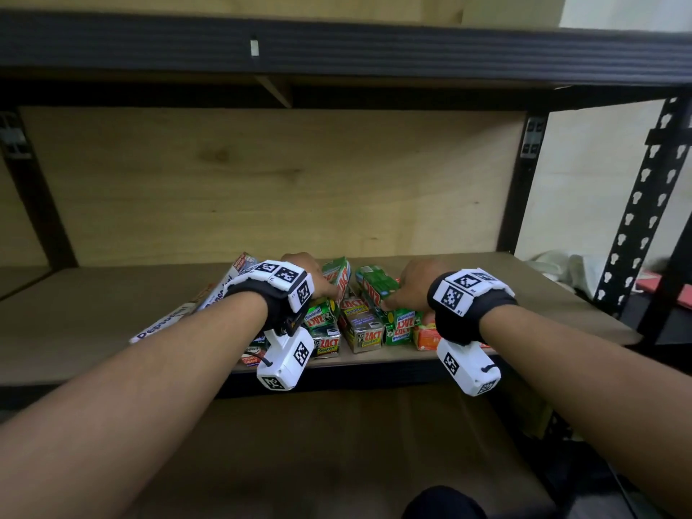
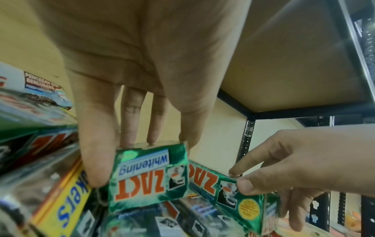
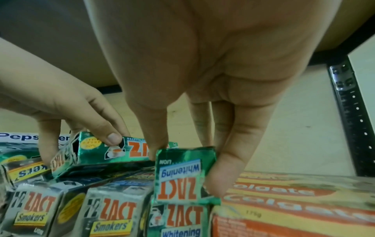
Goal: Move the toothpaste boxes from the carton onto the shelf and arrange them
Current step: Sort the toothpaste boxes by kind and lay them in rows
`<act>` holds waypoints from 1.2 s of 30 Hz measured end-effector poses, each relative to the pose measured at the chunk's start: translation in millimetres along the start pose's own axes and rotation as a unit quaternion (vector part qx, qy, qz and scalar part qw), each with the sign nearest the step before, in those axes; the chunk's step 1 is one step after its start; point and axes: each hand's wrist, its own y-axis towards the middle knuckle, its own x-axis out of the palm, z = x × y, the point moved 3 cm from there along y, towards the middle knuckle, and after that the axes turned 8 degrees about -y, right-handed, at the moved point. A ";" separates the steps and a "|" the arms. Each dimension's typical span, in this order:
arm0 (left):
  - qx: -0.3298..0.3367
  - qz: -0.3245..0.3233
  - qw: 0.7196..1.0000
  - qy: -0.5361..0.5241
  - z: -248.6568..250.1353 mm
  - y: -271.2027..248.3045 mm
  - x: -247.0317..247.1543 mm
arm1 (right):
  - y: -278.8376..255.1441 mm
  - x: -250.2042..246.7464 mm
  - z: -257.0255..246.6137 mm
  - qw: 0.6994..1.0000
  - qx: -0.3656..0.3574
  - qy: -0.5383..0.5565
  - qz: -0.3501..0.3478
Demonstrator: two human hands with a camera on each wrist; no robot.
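You have two hands in view, the left hand and the right hand, each gripping one green Zact Whitening carton. Two grey Zact Smokers cartons face you, beside one orange Colgate carton and one white Pepsodent carton.

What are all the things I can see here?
shelf board: one, brown, under all the boxes
green boxes: several, green with orange letters, middle of the pile; one is held on the left and one on the right
grey boxes: at least three, grey with yellow labels, front of the pile
orange box: one, orange and yellow, right end of the pile
white box: one, white with blue letters, left of the pile
cloth: one, white, far right past the black post
left grip: one, bare hand, fingers round a green box
right grip: one, bare hand, fingers round another green box
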 end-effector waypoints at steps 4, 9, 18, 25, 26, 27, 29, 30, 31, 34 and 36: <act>-0.030 -0.002 0.994 -0.104 -5.1 -3.8 -2.8 | -4.4 2.3 -2.3 0.998 -0.006 -0.054 0.018; -0.044 0.011 0.975 -0.218 -18.8 -5.8 -5.2 | -13.9 -6.3 -10.9 0.995 -0.034 -0.061 0.070; -0.040 0.084 0.961 -0.259 -43.2 -23.0 -51.2 | 23.9 9.4 -68.7 0.996 -0.051 -0.061 0.035; -0.068 0.076 0.964 -0.246 -86.7 -29.1 -61.7 | 151.3 74.3 -68.1 0.990 -0.045 -0.129 -0.037; -0.072 0.072 0.960 -0.261 -91.9 -29.0 -61.0 | 114.8 55.7 -77.4 0.987 -0.061 -0.143 -0.032; -0.075 0.066 0.955 -0.279 -95.5 -29.2 -60.4 | 77.7 39.6 -85.1 0.987 -0.075 -0.140 -0.028; -0.080 0.052 0.948 -0.302 -99.1 -28.4 -59.8 | 47.6 28.1 -88.4 0.988 -0.083 -0.132 -0.020; -0.082 0.045 0.948 -0.304 -99.8 -28.4 -59.8 | 35.3 26.4 -89.7 0.985 -0.090 -0.144 -0.015; -0.083 0.040 0.949 -0.302 -99.3 -28.8 -59.8 | 27.7 26.4 -90.9 0.983 -0.098 -0.158 -0.012; -0.083 0.028 0.956 -0.279 -97.8 -27.0 -60.6 | 23.1 30.3 -94.7 0.986 -0.096 -0.139 -0.004; -0.083 0.023 0.956 -0.280 -96.3 -27.4 -60.4 | 26.2 30.5 -96.8 0.989 -0.087 -0.118 0.008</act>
